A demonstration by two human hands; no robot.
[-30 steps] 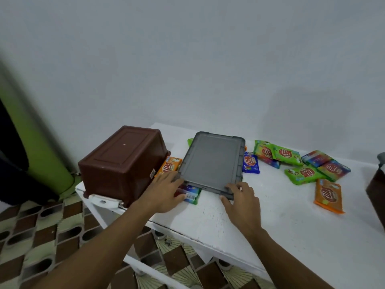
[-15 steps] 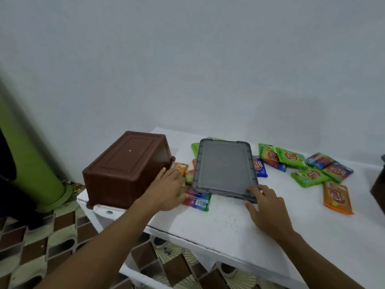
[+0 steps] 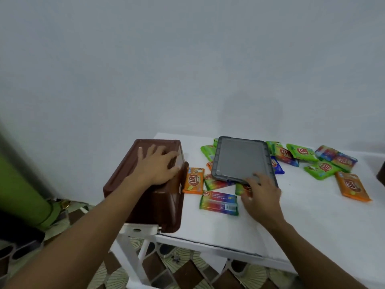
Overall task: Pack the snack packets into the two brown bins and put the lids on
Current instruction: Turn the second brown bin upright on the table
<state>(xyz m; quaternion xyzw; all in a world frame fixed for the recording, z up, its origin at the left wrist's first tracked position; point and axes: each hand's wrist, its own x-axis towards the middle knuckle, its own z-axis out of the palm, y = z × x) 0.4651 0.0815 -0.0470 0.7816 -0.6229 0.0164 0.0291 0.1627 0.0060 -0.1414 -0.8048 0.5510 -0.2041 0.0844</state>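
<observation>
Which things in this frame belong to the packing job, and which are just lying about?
Job: upturned brown bin, left hand resting on it; grey lid, right hand touching its near edge; snack packets scattered on the white table.
Lying about: green column at the left; dark object at the right edge, too cropped to identify.

Red oval logos on snack packets [image 3: 193, 180], lettering too blurred.
</observation>
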